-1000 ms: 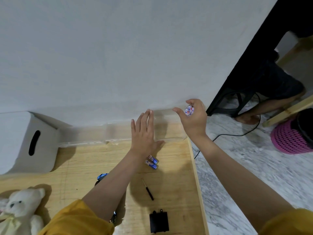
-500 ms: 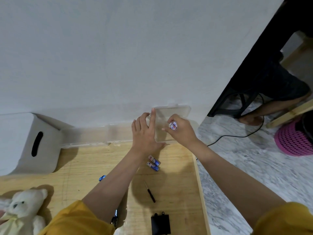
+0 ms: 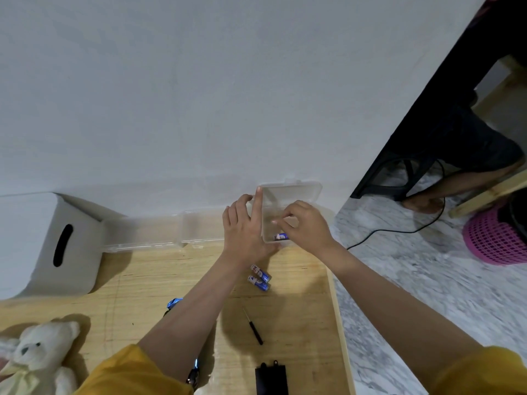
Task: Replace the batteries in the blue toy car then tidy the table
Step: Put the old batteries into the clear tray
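A small clear box stands at the table's back right corner, its lid raised against the wall. My left hand lies flat beside the box, index finger propping the lid's left edge. My right hand reaches into the box with fingers curled, and a blue-white battery shows under its thumb on the box floor. Two more batteries lie on the wood. The blue toy car is mostly hidden under my left forearm. A black battery cover and a small screwdriver lie near the front.
A long clear box runs along the wall, left of a grey tissue box. A white teddy bear sits front left. The table's right edge drops to a marble floor with a black cable, a pink basket and a person's leg.
My right hand came down from the air with the batteries into the small box. The lid, flat a second ago, now stands raised. My left hand's index finger rose with it.
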The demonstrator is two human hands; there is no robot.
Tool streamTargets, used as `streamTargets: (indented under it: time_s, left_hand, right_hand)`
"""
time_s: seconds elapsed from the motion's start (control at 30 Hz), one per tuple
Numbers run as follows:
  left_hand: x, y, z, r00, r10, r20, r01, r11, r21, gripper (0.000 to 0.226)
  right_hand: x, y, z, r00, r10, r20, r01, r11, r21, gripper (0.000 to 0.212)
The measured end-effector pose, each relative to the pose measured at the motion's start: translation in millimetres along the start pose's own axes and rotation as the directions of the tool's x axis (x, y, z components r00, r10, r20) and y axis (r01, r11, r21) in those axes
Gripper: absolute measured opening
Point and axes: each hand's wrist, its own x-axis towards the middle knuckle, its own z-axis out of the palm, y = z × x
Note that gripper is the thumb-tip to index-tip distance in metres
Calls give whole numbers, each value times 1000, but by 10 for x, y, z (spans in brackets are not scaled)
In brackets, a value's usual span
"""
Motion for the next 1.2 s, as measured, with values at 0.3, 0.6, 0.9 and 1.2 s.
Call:
streamTargets:
  time_s: [0.3, 0.6, 0.9, 1.2]
  left_hand:
    - [-25, 2, 59, 995, 63, -81, -64, 998, -16, 116]
    - [-143, 41, 165, 979, 109, -172, -126, 988, -93, 80]
    - [-164, -16, 192, 962, 260, -82, -268, 959, -97, 24]
    - [-141, -29, 147, 940, 322, -109, -332, 939, -86, 19]
  right_hand:
    - [23, -86, -401, 848, -293, -442, 207, 950, -232, 25]
    - [-239, 49, -349, 926, -331, -185, 290, 933, -214, 20]
    - [-592, 271, -186, 933, -355, -60, 326, 903, -280, 25]
    - [-571, 231, -4, 937, -283, -207, 211, 927, -310, 19]
